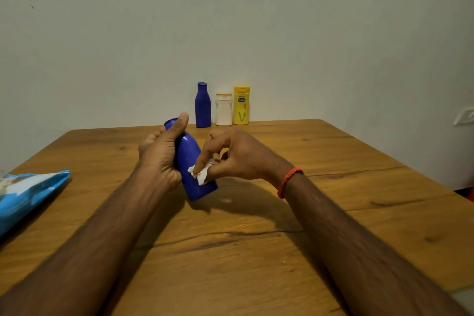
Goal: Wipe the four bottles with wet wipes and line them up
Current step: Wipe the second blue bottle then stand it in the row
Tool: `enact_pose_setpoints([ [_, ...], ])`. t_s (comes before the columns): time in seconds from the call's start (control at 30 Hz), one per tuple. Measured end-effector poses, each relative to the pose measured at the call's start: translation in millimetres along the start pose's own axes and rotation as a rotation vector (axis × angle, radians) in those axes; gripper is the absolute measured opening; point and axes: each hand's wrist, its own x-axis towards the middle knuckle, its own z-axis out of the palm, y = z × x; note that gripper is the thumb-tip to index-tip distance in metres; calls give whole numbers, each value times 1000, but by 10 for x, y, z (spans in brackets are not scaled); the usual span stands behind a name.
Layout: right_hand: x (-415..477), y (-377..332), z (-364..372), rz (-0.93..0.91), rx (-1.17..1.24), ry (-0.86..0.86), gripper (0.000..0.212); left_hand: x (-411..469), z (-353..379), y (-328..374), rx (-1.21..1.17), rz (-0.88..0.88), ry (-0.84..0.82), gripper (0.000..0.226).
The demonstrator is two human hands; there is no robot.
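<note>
- We find the left hand [159,159] wrapped round the upper half of a dark blue plastic bottle [191,154]. Its fingers are curled behind the bottle and the thumb is laid up along the neck.
- The bottle is tilted, base nearest us, over the brown wooden table [256,251]. We cannot confirm whether the base touches the top.
- The right hand [236,156] pinches a crumpled white wet wipe [202,176] between thumb and forefinger, pressing it on the bottle's lower side just below the left fingers. Its remaining fingers are loosely bent.
- Beyond both sets of fingertips, well apart from them, three bottles stand upright in a row against the wall, each just beside the next: a second dark blue bottle [203,108], a squat white plastic bottle [224,110] and a yellow plastic lotion bottle [241,108].
- Outward of the left fingers, well apart, lies a light blue soft pack of wipes [28,192].
- Judgement: three bottles appear lined up, though we cannot verify that they have been wiped.
- The held bottle looks to be the fourth and last. What remains is to finish wiping it and stand it at one end of the row.
</note>
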Motion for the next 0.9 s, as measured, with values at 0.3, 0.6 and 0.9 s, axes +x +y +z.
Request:
enact_pose_setpoints([
  [0.3,40,33,77,79,-47,139,18,18,17,5,46,184,53,72],
  [0.6,38,102,105,181,41,271,37,-101,63,-46,406,668,-166,65],
  [0.9,83,130,127,239,60,261,38,-63,60,-99,488,778,-220,54],
])
